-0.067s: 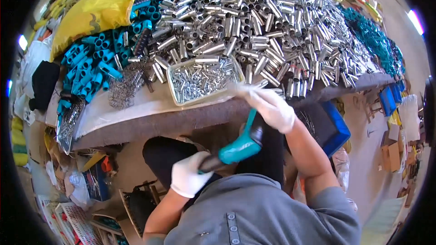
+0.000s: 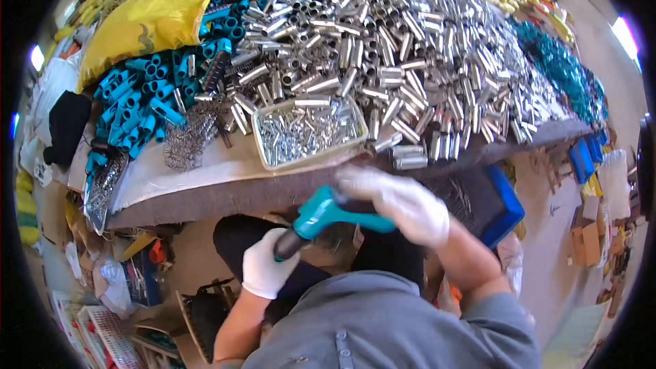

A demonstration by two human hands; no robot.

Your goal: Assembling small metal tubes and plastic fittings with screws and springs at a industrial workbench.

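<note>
My left hand (image 2: 268,266), in a white glove, is wrapped round the dark grip of a teal tool (image 2: 316,213) held over my lap. The tool has a thick teal body, and a thin teal arm runs off it to the right. My right hand (image 2: 410,210), also gloved, is at the tool's upper end, over the thin arm. Motion smears its fingers, and whether it grips anything is hidden. Just beyond my hands, a shallow pale tray (image 2: 318,160) of small shiny metal pins stands near the table's front edge.
A large heap of chrome tubes (image 2: 410,61) covers the table behind the tray. To its left lie teal sleeves (image 2: 137,99), tangled springs (image 2: 190,138) and a yellow sack (image 2: 157,17). A blue-edged bin (image 2: 506,198) stands below the table at right.
The tool has moved up and left, and its thin arm has swung from pointing upward to pointing right. My right hand has come down from the tray's corner to the tool.
</note>
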